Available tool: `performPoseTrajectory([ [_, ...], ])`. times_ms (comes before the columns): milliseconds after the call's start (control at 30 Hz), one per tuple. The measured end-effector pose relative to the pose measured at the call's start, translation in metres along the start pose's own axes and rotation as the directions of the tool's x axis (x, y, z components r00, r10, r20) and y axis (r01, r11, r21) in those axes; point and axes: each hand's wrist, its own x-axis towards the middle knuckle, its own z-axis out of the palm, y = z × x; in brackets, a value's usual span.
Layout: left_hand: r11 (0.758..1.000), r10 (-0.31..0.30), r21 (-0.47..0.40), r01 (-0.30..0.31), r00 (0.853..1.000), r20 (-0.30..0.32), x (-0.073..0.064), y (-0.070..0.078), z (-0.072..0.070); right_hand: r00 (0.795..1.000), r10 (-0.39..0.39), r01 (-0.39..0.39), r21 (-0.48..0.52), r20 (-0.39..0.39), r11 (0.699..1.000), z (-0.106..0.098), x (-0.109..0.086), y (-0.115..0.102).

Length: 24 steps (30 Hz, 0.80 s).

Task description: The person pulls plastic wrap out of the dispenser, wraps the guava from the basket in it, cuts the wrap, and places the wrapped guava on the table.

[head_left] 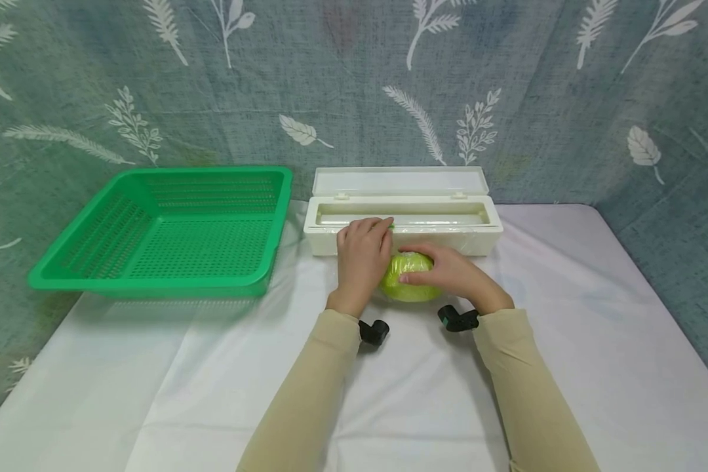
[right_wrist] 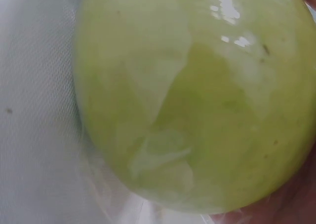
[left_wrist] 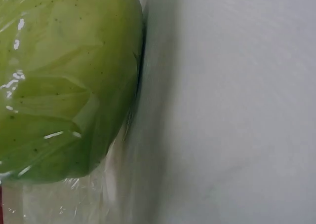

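Partly hidden: film-wrapped green fruit (head_left: 414,293) | hands (head_left: 362,259) (head_left: 455,274): right gripping | left contact unclear

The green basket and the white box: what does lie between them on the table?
In the head view, only a bare strip of white cloth lies between the green basket and the white box.

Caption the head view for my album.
Left hand at an open white box; right hand holding a wrapped green fruit.
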Motion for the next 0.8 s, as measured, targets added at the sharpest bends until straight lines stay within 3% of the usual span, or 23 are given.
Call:
performPoseTrajectory([
  [200, 0.999, -0.029, -0.028, 0.029, 1.0, -0.002, 0.002, 0.0003, 0.0021, 1.0, -0.011, 0.011, 0.009, -0.002, 1.0, 0.0, -0.0004, -0.0018],
  [500, 0.999, -0.028, 0.05, 0.022, 0.993, 0.117, 0.001, 0.0004, 0.0027, 1.0, -0.022, 0.023, 0.029, -0.01, 0.999, 0.0001, -0.0005, -0.0008],
  [800, 0.997, -0.036, 0.07, 0.032, 0.998, 0.047, 0.0005, -0.0005, 0.0034, 1.0, -0.001, 0.001, 0.025, -0.011, 1.0, 0.0011, 0.0011, -0.0001],
])
